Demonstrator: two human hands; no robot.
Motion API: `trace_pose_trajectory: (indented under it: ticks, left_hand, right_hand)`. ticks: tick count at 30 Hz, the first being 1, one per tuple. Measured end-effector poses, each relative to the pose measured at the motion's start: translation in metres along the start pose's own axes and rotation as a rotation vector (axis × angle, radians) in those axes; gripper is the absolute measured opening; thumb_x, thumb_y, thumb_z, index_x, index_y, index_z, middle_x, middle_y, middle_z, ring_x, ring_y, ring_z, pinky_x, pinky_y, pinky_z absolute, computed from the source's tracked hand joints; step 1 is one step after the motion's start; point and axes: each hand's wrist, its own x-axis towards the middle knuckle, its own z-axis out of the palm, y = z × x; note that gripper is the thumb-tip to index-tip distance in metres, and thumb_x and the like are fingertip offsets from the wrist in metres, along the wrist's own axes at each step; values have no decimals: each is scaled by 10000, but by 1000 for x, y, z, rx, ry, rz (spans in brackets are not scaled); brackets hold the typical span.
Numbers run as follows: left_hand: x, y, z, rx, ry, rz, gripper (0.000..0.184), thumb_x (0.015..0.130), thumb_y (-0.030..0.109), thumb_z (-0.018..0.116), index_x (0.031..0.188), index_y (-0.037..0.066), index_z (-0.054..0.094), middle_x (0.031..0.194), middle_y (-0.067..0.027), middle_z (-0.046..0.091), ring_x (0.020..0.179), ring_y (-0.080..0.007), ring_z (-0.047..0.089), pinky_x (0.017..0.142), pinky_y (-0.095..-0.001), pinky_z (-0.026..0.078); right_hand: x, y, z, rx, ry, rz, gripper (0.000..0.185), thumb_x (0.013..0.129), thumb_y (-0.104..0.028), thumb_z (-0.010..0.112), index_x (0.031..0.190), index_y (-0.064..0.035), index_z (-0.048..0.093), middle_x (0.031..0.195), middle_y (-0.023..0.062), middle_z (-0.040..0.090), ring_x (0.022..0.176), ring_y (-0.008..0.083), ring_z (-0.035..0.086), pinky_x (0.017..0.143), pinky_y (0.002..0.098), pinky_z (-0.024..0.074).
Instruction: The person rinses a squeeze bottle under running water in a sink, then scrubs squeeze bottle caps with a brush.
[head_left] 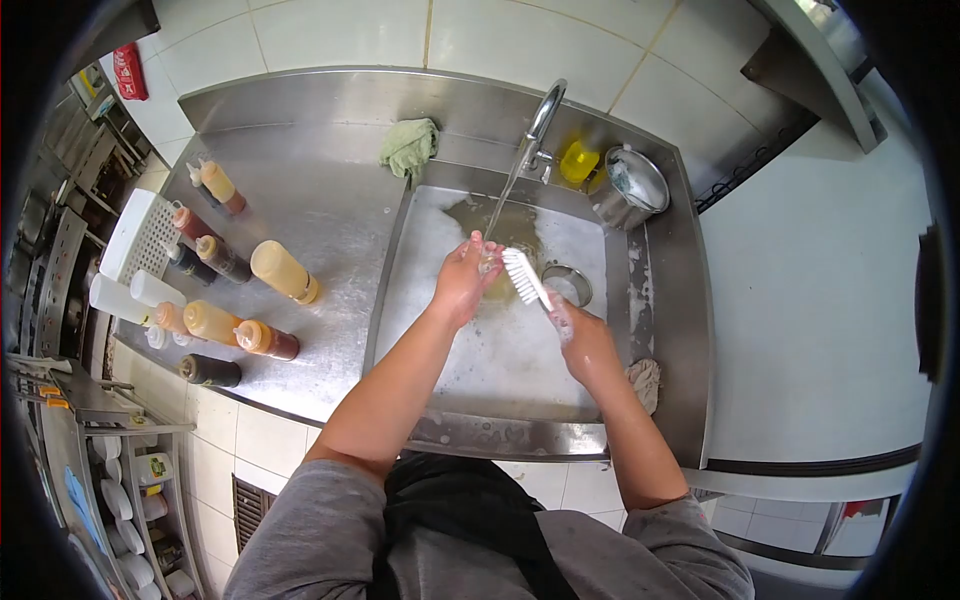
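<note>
Over a sink (510,432) of foamy water, my right hand (582,342) is wrapped round the handle of a white brush (522,276), its bristles facing left. My left hand (466,280) is under the thin stream from the faucet (540,125), with its fingers curled near the brush head. Something clear or pale seems to be at its fingertips, too unclear to name. Just right of the brush, a round metal container (568,285) sits in the suds.
Several sauce bottles (284,271) and a white perforated basket (140,232) stand on the left steel counter. A green cloth (410,146) lies behind the sink. At the back right are a yellow bottle (579,161) and a metal pot (628,188). A rag (644,385) lies at the right edge.
</note>
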Motion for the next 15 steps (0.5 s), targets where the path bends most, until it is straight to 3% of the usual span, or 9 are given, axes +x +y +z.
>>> trace_pose_trajectory:
  ticks: [3, 8, 10, 12, 15]
  left_hand:
    - [-4, -4, 4, -22, -144, -30, 450, 976, 434, 357, 1029, 6, 487, 1028, -126, 587, 989, -195, 559, 892, -356, 458]
    - [-14, 3, 10, -53, -112, -51, 481, 969, 451, 367, 1091, 1, 486, 1041, -128, 588, 992, -197, 558, 897, -345, 452]
    - [-14, 4, 12, -45, -124, -41, 481, 966, 454, 376, 1085, 2, 490, 1041, -126, 588, 982, -195, 562, 901, -340, 449]
    - [-15, 4, 13, -39, -129, -33, 480, 964, 456, 385, 1079, 3, 495, 1041, -124, 587, 973, -194, 566, 905, -335, 447]
    - [-15, 5, 12, 86, -95, 28, 535, 957, 485, 365, 1106, -13, 489, 1039, -136, 586, 984, -221, 564, 895, -370, 444]
  right_hand:
    - [-6, -14, 11, -94, -70, 52, 322, 923, -234, 457, 1233, -183, 532, 1039, 176, 616, 899, 384, 592, 763, 464, 467]
    - [-10, -16, 3, -77, -50, -3, 318, 920, -216, 467, 1227, -178, 539, 1029, 175, 616, 902, 380, 593, 772, 457, 468]
    - [-10, -19, -4, 14, 13, -6, 302, 917, -196, 489, 1210, -173, 559, 934, 232, 612, 864, 417, 582, 735, 459, 453]
    - [-11, -16, 2, -24, 33, -34, 306, 917, -188, 489, 1216, -177, 555, 937, 230, 610, 869, 416, 581, 739, 453, 454]
    - [-14, -22, -4, -46, 33, -31, 313, 917, -177, 493, 1224, -183, 552, 942, 228, 609, 874, 415, 580, 746, 444, 456]
